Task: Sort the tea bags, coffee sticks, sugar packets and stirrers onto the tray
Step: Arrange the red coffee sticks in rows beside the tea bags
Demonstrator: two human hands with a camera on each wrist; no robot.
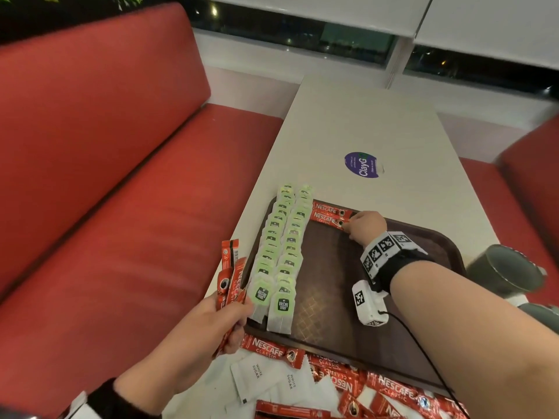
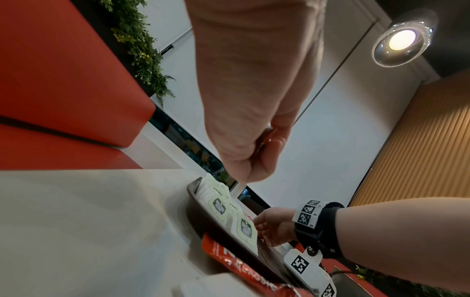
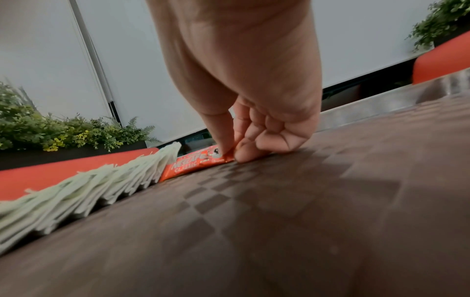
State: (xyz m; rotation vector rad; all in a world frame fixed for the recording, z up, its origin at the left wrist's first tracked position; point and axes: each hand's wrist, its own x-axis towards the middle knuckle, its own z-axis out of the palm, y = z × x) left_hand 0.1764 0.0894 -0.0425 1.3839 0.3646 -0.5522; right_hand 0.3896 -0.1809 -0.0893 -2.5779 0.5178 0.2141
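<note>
A brown tray (image 1: 335, 276) lies on the white table. Two rows of green tea bags (image 1: 281, 252) fill its left side. Two red coffee sticks (image 1: 328, 216) lie at its far edge. My right hand (image 1: 364, 223) pinches the end of the nearer coffee stick (image 3: 195, 163) between thumb and fingertips, low on the tray floor (image 3: 279, 221). My left hand (image 1: 225, 316) is off the tray's left corner and grips a bunch of red coffee sticks (image 1: 231, 276) that fan upward. In the left wrist view, the left hand (image 2: 244, 156) is closed in a fist.
Loose coffee sticks (image 1: 390, 388) and white sugar packets (image 1: 266, 379) are piled on the table before the tray's near edge. Dark cups (image 1: 505, 272) stand to the right of the tray. A purple sticker (image 1: 361, 164) marks the table beyond. Red benches (image 1: 106, 176) flank the table.
</note>
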